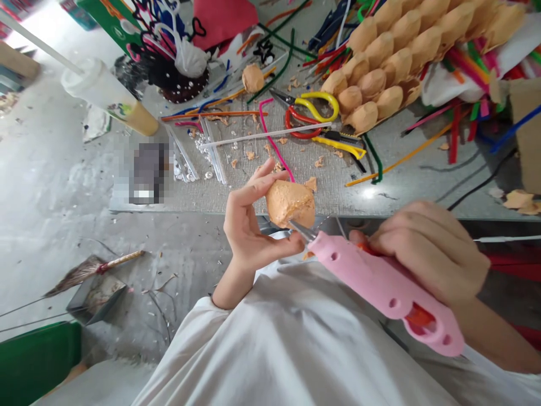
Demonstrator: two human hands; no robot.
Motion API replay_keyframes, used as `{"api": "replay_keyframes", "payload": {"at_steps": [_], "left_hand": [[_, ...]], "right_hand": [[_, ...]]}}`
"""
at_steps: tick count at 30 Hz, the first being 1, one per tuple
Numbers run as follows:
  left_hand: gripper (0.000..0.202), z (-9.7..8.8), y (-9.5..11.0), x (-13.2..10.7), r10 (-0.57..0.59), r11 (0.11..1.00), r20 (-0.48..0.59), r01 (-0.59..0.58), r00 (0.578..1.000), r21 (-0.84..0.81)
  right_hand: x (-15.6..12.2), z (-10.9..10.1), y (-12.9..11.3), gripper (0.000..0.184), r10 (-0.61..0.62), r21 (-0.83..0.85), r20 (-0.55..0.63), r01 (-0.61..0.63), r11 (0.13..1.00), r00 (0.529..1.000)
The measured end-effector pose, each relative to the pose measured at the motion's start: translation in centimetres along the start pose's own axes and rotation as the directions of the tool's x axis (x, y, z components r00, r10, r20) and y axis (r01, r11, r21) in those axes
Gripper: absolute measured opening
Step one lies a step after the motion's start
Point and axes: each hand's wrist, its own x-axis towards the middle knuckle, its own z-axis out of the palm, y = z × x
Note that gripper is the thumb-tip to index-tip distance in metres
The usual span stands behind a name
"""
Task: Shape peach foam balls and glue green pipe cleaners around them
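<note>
Between the fingers and thumb of my left hand (249, 220) is a peach-coloured egg-carton cup (288, 202), held just off the table's near edge. My right hand (431, 248) is wrapped round a pink hot glue gun (376, 282), with fingers by its orange trigger. The gun's metal nozzle (302, 228) points up and left and meets the lower edge of the cup; whether glue is coming out I cannot tell. Just beyond the cup lies a bent pink pipe cleaner (274, 141). Another loose carton cup (252, 78) sits farther back on the table.
Red-and-yellow scissors (310, 113) and a yellow box cutter (340, 145) lie behind my hands. An egg carton (389, 56) fills the back right. A lidded drink cup (112, 98) stands left, near white beads (186, 169) and clear glue sticks (213, 149). A broom (93, 270) is on the floor.
</note>
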Motion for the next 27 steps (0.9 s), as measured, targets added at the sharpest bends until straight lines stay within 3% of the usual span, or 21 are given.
{"api": "replay_keyframes", "payload": {"at_steps": [4,9,14,17,21,27], "left_hand": [[0.087,0.1,0.3,0.0,0.005,1.000,-0.043,-0.006,0.999,-0.015],[0.098,-0.1,0.0,-0.1,0.032,0.999,-0.009,-0.033,0.999,-0.030],[0.099,0.0,-0.1,-0.1,0.046,0.997,-0.035,-0.048,0.998,-0.053],[0.094,0.1,0.4,-0.1,-0.032,0.999,-0.033,0.031,0.999,-0.032],[0.088,0.1,1.3,-0.1,-0.144,0.990,-0.012,0.144,0.990,0.007],[0.083,-0.1,1.9,0.1,-0.166,0.986,0.005,0.165,0.986,0.031]], "right_hand": [[-0.2,0.1,0.1,0.028,0.039,-0.029,-0.120,-0.043,0.999,0.992],[-0.2,0.3,-0.6,0.025,0.041,-0.085,0.047,-0.037,0.996,0.998],[-0.1,0.9,-0.9,0.024,0.025,-0.136,0.040,-0.019,0.990,0.999],[-0.2,0.9,-0.4,0.022,0.015,-0.141,0.011,-0.013,0.990,1.000],[-0.3,0.5,0.6,0.010,-0.059,-0.105,-0.042,0.055,0.993,0.997],[0.4,0.6,1.7,0.019,-0.234,-0.136,-0.021,0.229,0.964,0.972]]}}
